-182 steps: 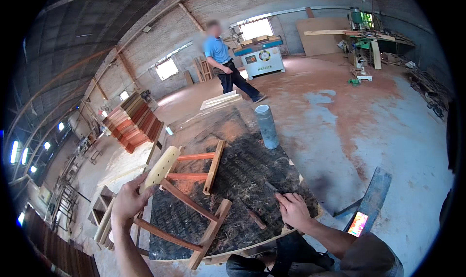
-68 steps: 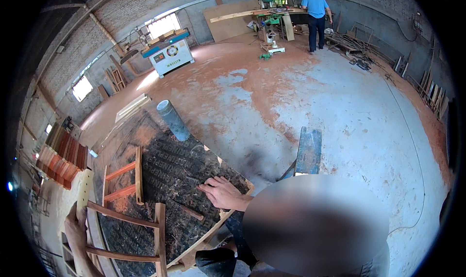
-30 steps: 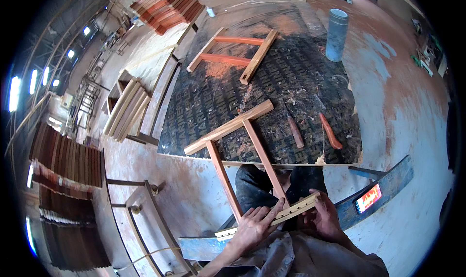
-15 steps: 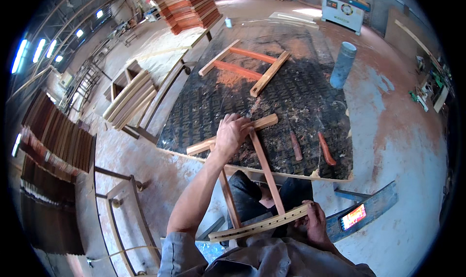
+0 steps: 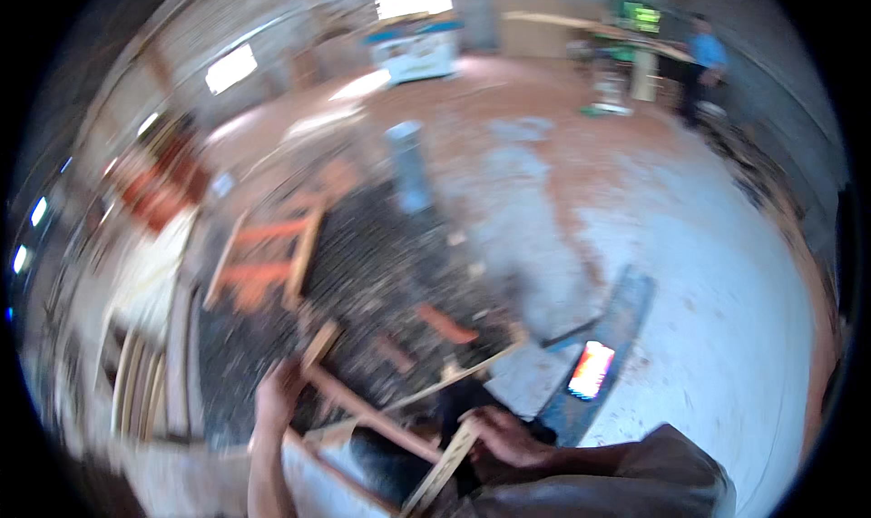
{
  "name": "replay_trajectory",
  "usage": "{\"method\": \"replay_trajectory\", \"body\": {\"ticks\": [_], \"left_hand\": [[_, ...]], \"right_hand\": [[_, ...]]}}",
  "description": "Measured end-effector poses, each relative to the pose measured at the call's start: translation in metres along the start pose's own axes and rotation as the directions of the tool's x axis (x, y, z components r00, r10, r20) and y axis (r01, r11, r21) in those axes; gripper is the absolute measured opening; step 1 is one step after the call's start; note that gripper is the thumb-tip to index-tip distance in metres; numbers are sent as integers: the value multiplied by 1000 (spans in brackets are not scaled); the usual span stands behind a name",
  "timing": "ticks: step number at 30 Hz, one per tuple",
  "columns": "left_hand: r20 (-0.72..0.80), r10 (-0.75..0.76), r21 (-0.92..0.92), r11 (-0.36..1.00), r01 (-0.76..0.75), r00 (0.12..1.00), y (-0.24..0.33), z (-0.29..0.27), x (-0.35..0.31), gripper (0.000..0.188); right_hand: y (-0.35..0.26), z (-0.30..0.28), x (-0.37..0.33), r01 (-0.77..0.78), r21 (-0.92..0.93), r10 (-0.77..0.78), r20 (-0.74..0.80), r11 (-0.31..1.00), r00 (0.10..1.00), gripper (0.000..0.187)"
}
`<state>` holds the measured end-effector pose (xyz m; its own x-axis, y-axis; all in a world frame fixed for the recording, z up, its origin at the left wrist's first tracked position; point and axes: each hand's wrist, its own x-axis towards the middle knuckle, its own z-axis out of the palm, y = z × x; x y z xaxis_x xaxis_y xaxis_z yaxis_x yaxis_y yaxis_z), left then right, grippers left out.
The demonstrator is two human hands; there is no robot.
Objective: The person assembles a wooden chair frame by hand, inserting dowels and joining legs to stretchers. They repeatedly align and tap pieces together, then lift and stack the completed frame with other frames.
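Note:
A wooden frame, with two reddish rails joining two paler bars, leans from the work table's near edge toward my lap. My left hand is closed around its far bar, the finger details smeared by motion. At the near end my right hand grips the end of the pale bar with a row of holes. The bar's lower part is cut off by the picture's edge. Farther along the table lies a second wooden frame with orange-red rails. Two reddish-brown handle-like pieces, one curved and one straighter, lie beyond my hands.
On the dark work table stands a grey cylinder. A lit phone rests on a blue bench to the right. Stacked slats lie left. A white-and-blue machine and a person in blue are far back.
The view has swung to the right, blurring the scene and bringing the far person and green machine into sight. Both hands stay on the same frame.

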<state>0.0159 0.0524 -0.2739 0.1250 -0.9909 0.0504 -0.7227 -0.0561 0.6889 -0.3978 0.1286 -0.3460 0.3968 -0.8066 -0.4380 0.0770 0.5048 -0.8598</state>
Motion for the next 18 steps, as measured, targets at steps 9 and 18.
{"method": "replay_trajectory", "body": {"ticks": [9, 18], "left_hand": [[-105, 569, 506, 737, -449, 816, 19, 10, -9, 2], [-299, -37, 382, 911, 155, 953, -28, -29, 12, 27]], "right_hand": [[-13, 8, -6, -13, -19, 13, 7, 1000, 1000, 52], [-12, 12, 2, -17, 10, 18, -30, 1000, 999, 44]]}}
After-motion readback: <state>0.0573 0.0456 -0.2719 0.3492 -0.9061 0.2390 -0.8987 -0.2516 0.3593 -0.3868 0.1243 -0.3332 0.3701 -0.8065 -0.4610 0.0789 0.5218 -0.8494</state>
